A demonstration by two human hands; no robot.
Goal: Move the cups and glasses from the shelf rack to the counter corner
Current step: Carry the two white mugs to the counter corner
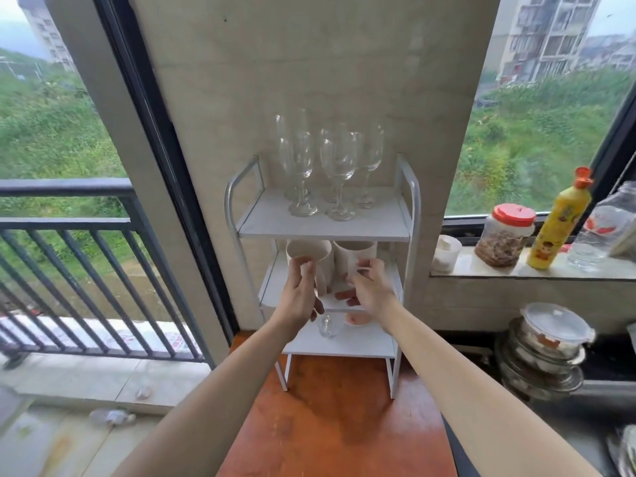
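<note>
A white metal shelf rack (323, 229) with three flat tiers and rounded side rails stands on a glossy orange-brown wooden counter (337, 414), against a pale concrete pillar. On its top tier are what look like five clear stemmed wine glasses (339, 163), bunched so their bowls overlap.

On the middle tier sit two smooth white ceramic mugs. The left hand (299, 294) reaches in with a straight forearm and pinches the rim of the left white mug (309, 251) between thumb and fingers. The right white mug (354, 256) is just beside it, and the right hand (371, 287) has thumb and curled fingers closed round its side.

On the bottom tier are one small clear glass cup (327, 327) and one small pinkish bowl (358, 319).

Further right, the stone windowsill (481, 271) holds one white cup (445, 253), one red-lidded plastic jar (506, 235), one yellow squeeze bottle (559, 225) and one clear glass jar (605, 228).
</note>
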